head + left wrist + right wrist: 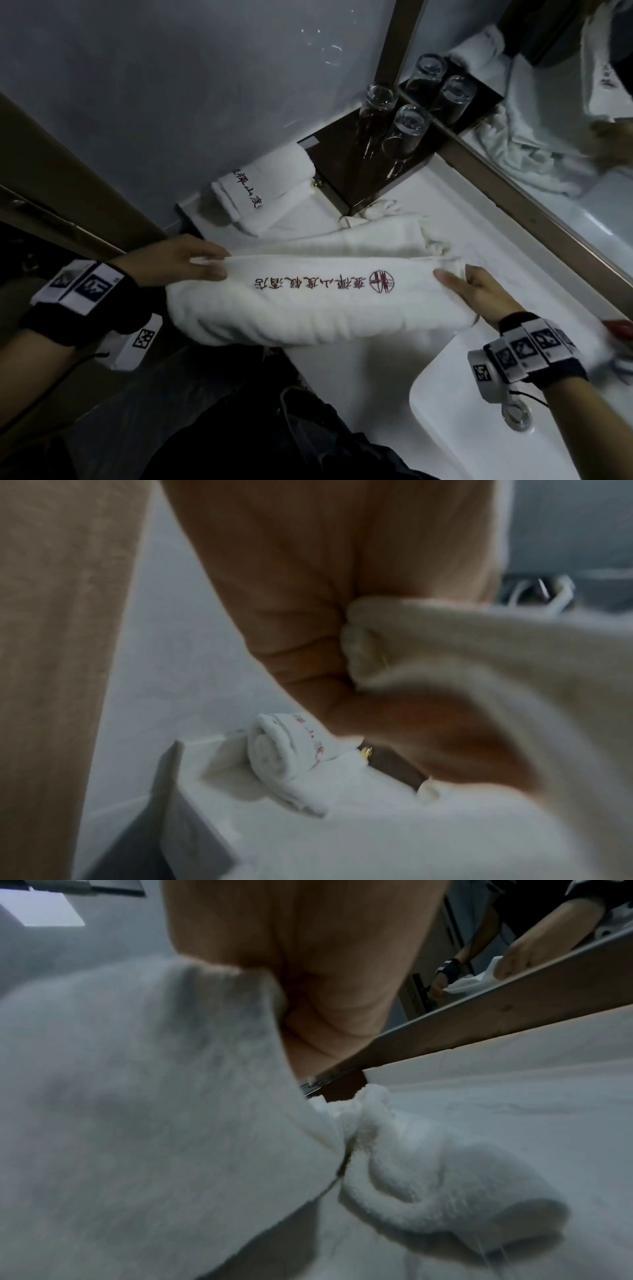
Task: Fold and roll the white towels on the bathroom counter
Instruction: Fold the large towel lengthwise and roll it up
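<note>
Your worktop [507, 260] is white, with a basin [455, 411] sunk into its near right part; the drain [516, 413] shows there. At the far left corner lies a rolled towel [263, 192] with red lettering, just beside a dark wooden box [356, 161] that stands in the far corner by the mirror frame and bears two upturned glasses [404, 130]. Across the middle, the large embroidered towel [308, 308] lies partly on the worktop, its near fold overhanging the front edge.
</note>
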Tool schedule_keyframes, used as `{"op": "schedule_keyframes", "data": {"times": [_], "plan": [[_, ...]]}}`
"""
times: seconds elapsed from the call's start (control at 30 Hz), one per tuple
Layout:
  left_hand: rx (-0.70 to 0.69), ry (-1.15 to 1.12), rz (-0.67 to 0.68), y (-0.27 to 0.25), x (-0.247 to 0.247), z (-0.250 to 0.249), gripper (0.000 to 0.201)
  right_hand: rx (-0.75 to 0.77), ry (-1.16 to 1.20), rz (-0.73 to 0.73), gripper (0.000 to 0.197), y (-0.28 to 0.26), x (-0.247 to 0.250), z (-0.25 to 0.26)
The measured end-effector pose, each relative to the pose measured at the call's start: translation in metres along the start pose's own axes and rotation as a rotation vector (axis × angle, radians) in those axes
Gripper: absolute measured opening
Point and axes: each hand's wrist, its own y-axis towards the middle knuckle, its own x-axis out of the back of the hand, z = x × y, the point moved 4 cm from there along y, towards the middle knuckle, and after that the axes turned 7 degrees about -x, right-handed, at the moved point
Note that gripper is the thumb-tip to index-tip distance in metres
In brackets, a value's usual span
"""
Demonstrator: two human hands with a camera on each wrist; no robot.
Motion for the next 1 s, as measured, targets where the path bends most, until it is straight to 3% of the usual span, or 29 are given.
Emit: {"op": "schedule_keyframes", "data": {"times": [0.13, 0.27, 0.37, 0.47, 0.6, 0.73, 0.87, 1.0], "plan": [[0.022, 0.114, 0.012, 0.025, 0.006, 0.006, 0.025, 0.084, -0.151, -0.207, 0.035, 0.022, -0.004, 0.019], [0.074, 0.177, -0.036, 0.041, 0.012, 0.025, 0.018, 0.143, -0.236, -0.319, 0.037, 0.049, -0.008, 0.038], [0.112, 0.133, -0.019, 0.045, 0.005, 0.045, 0.007, 0.159, -0.270, -0.310, 0.032, 0.069, -0.015, 0.049], [0.226, 0.141, -0.002, 0.045, -0.007, 0.069, 0.018, 0.158, -0.364, -0.270, 0.028, 0.087, -0.026, 0.057], [0.342, 0.170, -0.018, 0.045, -0.020, 0.088, 0.030, 0.042, -0.489, -0.266, 0.028, 0.103, -0.036, 0.060], [0.395, 0.291, -0.021, 0.047, -0.028, 0.091, 0.028, -0.134, -0.611, -0.291, 0.031, 0.107, -0.040, 0.056], [0.330, 0.310, -0.093, 0.046, -0.037, 0.091, 0.042, -0.041, -0.617, -0.395, 0.043, 0.103, -0.039, 0.057], [0.201, 0.451, -0.246, 0.045, -0.045, 0.087, 0.039, -0.122, -0.372, -0.393, 0.057, 0.105, -0.033, 0.054]]}}
